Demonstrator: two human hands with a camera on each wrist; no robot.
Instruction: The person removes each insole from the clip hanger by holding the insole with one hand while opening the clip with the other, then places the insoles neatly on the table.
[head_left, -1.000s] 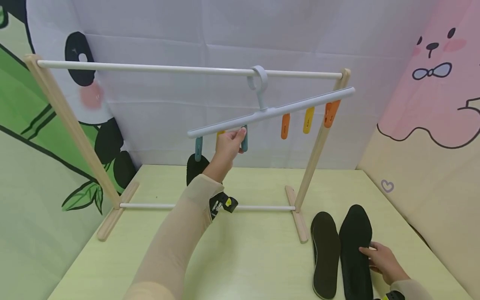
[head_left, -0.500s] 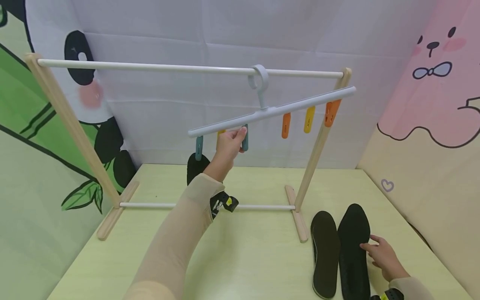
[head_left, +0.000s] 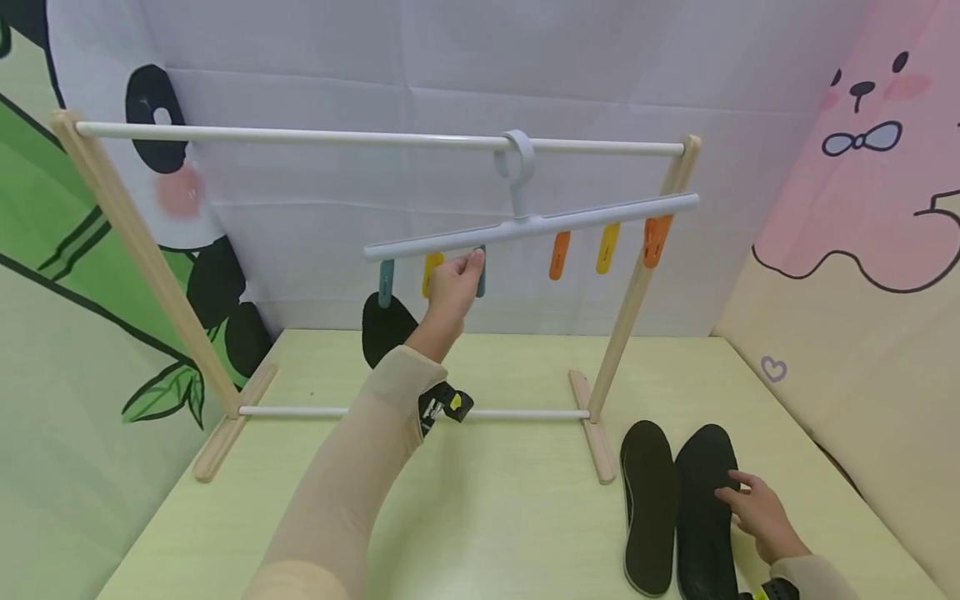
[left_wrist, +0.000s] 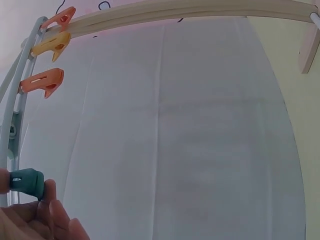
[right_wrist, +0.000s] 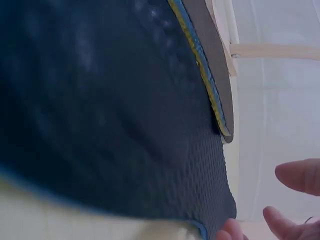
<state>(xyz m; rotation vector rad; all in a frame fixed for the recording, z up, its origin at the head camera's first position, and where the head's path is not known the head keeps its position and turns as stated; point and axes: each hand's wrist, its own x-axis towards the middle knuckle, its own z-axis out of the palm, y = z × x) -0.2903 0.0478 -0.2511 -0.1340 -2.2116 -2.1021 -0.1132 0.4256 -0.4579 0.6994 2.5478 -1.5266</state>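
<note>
My left hand [head_left: 452, 290] pinches a teal clothespin [left_wrist: 27, 182] on the white hanger [head_left: 592, 218]. The hanger's hook loops over the upper white rod, and its bar tilts, left end lower. A black insole [head_left: 384, 332] hangs from the leftmost teal clip [head_left: 386, 284], partly hidden behind my left forearm. On the table at the right lie two more insoles: a dark one [head_left: 649, 508] and a black one [head_left: 703, 512] beside it. My right hand [head_left: 765, 510] is at the black insole's right edge, fingers spread; whether they touch it I cannot tell.
A wooden rack with an upper white rod [head_left: 300, 136] and a lower white rod [head_left: 292, 412] stands on the pale table [head_left: 487, 517]. Orange clips [head_left: 559, 256] and a yellow clip [head_left: 608, 248] hang on the hanger's right half. Printed cloths line the back and sides.
The hanger's left end has risen and its right end dropped, lessening the tilt. The hanging insole has swung out to the left. My right fingers have spread apart; the black insole's tip sits lower in view.
</note>
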